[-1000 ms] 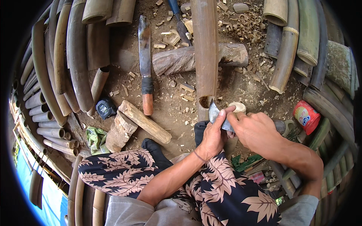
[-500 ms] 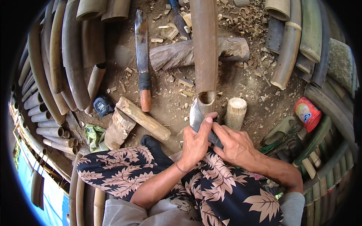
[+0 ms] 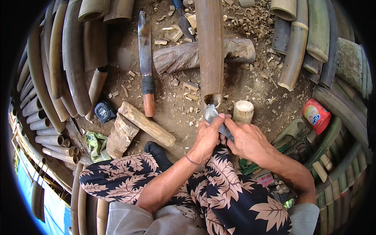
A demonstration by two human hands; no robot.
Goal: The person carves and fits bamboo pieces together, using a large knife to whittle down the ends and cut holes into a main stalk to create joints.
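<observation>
A long brown bamboo tube (image 3: 211,51) runs toward me across a log (image 3: 178,56), its open end (image 3: 213,98) just beyond my hands. At that end's near rim rests the tip of a short curved knife (image 3: 211,114) with a grey blade. My left hand (image 3: 208,136) is closed round the blade's base, thumb on top. The right hand (image 3: 247,140) is closed on the dark handle. Most of the handle and several fingers are hidden. Beside the tube's end stands a short pale wooden block (image 3: 243,111).
To the left lie a large knife (image 3: 145,51) with a wooden handle, a tape measure (image 3: 105,111) and two wood pieces (image 3: 147,124). Bamboo tubes (image 3: 76,58) line both sides. A red packet (image 3: 316,116) lies at right. Shavings (image 3: 256,17) litter the dirt floor.
The knife's blade has turned from beside the tube's left edge onto its open end, and more of the handle shows. Both hands have shifted slightly with it.
</observation>
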